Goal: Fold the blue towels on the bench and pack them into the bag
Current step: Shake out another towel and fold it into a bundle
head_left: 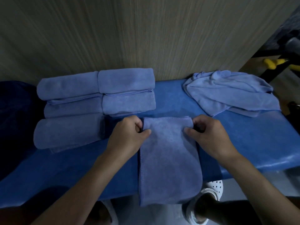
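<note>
Towel [168,153] lies mid-bench [243,140], near end overhanging | your left hand [128,137] and right hand [209,137] pinch its far corners | soft, light, limp: keep hold at corners.

The towel [168,159] is a soft lavender blue. The bench [243,143] is a brighter blue. The wall [129,30] is beige with fine vertical streaks. The shoe [212,187] is white with small holes.
</note>
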{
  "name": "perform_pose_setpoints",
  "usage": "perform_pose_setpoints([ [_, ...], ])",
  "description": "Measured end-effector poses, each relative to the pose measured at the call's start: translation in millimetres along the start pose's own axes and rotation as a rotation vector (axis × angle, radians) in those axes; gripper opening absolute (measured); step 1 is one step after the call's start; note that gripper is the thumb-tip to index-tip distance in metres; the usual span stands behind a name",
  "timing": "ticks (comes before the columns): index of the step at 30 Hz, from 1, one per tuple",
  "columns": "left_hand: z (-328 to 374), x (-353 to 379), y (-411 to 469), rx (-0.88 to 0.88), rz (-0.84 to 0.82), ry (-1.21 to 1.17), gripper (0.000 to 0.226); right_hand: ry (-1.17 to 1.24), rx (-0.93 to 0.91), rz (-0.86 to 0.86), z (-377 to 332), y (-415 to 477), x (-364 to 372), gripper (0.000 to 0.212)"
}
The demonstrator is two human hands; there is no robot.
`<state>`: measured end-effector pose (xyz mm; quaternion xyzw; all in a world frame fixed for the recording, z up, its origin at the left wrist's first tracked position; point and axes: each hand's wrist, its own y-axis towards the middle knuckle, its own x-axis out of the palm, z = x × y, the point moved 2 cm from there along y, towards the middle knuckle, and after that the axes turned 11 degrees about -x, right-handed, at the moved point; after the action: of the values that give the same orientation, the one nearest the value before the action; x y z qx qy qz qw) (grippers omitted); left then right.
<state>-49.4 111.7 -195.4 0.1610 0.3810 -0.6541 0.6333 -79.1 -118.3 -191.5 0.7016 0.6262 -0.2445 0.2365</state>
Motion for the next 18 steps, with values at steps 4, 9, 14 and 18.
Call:
perform_pose_setpoints([
  [4,1,0,1,-0.029,-0.023,-0.201,0.017,0.043,-0.023,0.043,3,-1,-3,0.015],
  [9,9,-5,-2,-0.101,-0.115,-0.453,0.023,0.219,0.006,0.056,3,0,-4,0.015],
  [14,11,-7,1,-0.097,-0.126,-0.576,0.021,0.331,0.02,0.114,2,4,-5,0.014],
  [18,11,-6,2,0.072,-0.112,-0.572,0.023,0.296,-0.098,0.108,3,6,-7,0.023],
])
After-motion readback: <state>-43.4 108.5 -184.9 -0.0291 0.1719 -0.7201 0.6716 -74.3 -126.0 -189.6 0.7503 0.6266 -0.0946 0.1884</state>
